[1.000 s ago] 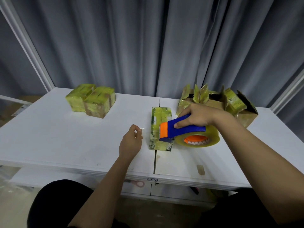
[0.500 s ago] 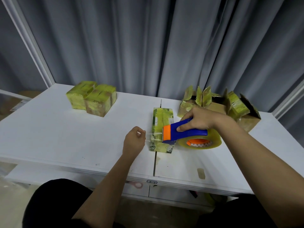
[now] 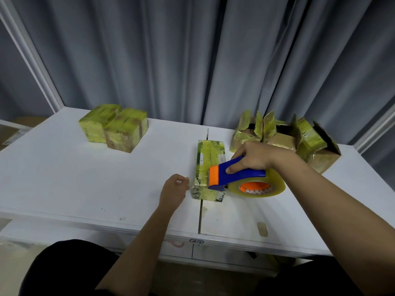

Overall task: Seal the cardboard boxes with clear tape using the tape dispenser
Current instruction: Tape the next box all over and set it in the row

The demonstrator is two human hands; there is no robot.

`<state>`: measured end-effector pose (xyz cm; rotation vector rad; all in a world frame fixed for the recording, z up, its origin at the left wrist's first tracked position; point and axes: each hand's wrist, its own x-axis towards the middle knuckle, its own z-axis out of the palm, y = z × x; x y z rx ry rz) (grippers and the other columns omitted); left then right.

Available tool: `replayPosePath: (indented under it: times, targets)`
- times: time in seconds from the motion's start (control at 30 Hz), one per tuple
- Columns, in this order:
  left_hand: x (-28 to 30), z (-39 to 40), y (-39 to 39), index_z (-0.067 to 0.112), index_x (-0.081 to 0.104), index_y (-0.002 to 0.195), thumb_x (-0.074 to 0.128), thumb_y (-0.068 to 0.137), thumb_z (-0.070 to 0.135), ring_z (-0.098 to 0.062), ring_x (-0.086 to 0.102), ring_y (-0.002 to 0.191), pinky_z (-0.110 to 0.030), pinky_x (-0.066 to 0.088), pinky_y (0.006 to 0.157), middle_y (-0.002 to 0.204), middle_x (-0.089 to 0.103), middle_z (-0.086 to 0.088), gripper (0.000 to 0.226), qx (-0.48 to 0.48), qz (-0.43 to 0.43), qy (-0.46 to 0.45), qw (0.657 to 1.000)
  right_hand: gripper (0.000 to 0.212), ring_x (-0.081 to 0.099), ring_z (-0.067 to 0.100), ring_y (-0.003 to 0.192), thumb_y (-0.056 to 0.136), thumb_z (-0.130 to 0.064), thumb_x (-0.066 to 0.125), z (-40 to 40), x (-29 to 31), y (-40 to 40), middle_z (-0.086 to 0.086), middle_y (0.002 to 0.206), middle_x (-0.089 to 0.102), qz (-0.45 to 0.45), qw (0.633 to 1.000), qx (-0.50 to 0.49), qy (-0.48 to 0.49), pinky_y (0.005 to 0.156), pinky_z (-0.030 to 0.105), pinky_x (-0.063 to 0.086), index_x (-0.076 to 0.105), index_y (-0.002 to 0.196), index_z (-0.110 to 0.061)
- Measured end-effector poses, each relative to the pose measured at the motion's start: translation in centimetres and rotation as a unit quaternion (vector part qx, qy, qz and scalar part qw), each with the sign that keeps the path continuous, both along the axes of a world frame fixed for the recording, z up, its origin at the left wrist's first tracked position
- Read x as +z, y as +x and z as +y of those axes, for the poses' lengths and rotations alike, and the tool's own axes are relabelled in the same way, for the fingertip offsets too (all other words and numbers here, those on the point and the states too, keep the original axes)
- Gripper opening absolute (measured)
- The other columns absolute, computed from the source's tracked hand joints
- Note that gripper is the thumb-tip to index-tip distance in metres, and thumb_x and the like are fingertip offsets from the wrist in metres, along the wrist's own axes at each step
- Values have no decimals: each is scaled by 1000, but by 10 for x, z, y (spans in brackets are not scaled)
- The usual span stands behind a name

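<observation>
A long narrow cardboard box [image 3: 208, 159] wrapped in yellowish tape lies mid-table, end toward me. My right hand [image 3: 254, 157] grips the blue and orange tape dispenser [image 3: 233, 174], whose orange blade end sits over the box's near part; its clear tape roll [image 3: 259, 186] hangs to the right. My left hand [image 3: 174, 190] rests just left of the box's near end, its fingers curled and pinching the end of a clear tape strip that is barely visible.
Two taped boxes [image 3: 115, 128] stand at the back left of the white table [image 3: 64, 178]. Several open boxes [image 3: 284, 135] with raised flaps sit at the back right. Grey curtains hang behind. A tape scrap [image 3: 262, 229] sticks near the front edge.
My left hand has moved right, close to the box's near end. The dispenser stayed over the box, with the tape strip between hand and blade grown shorter.
</observation>
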<state>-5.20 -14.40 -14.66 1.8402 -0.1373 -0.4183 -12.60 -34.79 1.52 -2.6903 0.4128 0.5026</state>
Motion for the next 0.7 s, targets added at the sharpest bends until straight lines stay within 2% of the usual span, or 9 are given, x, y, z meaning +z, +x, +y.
replayPosePath:
  times: [0.1, 0.37, 0.43, 0.5, 0.53, 0.6, 0.67, 0.7]
  targets:
    - [1, -3, -3, 11, 59, 82, 54, 95, 20, -14, 44, 52, -23, 35, 50, 75, 63, -3, 16, -9, 66, -38, 997, 43, 63, 12, 82, 75, -55, 73, -2, -1, 1, -7, 93, 68, 6, 1000, -2, 4, 72, 27, 54, 71, 107, -26]
    - [11, -13, -10, 20, 49, 87, 41, 94, 8, -13, 40, 53, -22, 29, 48, 72, 53, -4, 16, -50, 115, -2, 992, 43, 62, 12, 84, 76, -54, 73, -2, -2, 0, -5, 97, 66, 3, 1000, -5, 10, 69, 24, 52, 70, 107, -25]
    - [11, -12, -12, 21, 47, 96, 44, 97, 20, -13, 41, 53, -21, 28, 47, 74, 53, -4, 4, -57, 129, 19, 990, 39, 61, 10, 81, 76, -54, 73, -3, -2, -1, -7, 92, 65, -1, 1000, -8, 9, 66, 23, 51, 70, 103, -25]
    - [9, -7, -14, 19, 44, 106, 43, 99, 39, -13, 44, 52, -19, 30, 45, 76, 54, -5, 22, -61, 137, 39, 988, 34, 61, 10, 80, 76, -53, 73, -3, -3, -1, -8, 89, 64, -1, 1000, -6, 7, 64, 22, 50, 68, 96, -28]
    - [8, -5, -14, 16, 44, 110, 41, 99, 43, -14, 46, 52, -20, 33, 45, 78, 56, -6, 29, -74, 114, 60, 989, 32, 61, 10, 79, 76, -53, 73, -3, -3, -1, -9, 87, 64, -2, 1000, -5, 9, 63, 21, 50, 67, 94, -28]
    - [7, -4, -12, 11, 45, 114, 40, 100, 36, -19, 51, 59, -25, 41, 52, 86, 60, -10, 28, -113, -3, 162, 980, 31, 61, 9, 78, 75, -53, 74, -2, -2, -1, -11, 84, 63, -4, 1000, -6, 12, 61, 21, 48, 67, 92, -29]
    - [8, -3, -9, 10, 50, 116, 46, 96, 15, -24, 57, 81, -29, 45, 70, 105, 60, -14, 21, -115, -132, 232, 957, 34, 60, 9, 78, 75, -53, 74, -2, -2, -1, -11, 84, 62, -5, 1000, -6, 14, 61, 21, 47, 70, 97, -26]
    - [13, -3, -10, 8, 52, 118, 46, 93, 4, -24, 58, 93, -28, 44, 76, 113, 57, -15, 27, -101, -169, 214, 957, 38, 60, 10, 79, 76, -52, 74, -2, -2, -1, -11, 84, 62, -5, 1000, -4, 13, 62, 21, 48, 70, 101, -24]
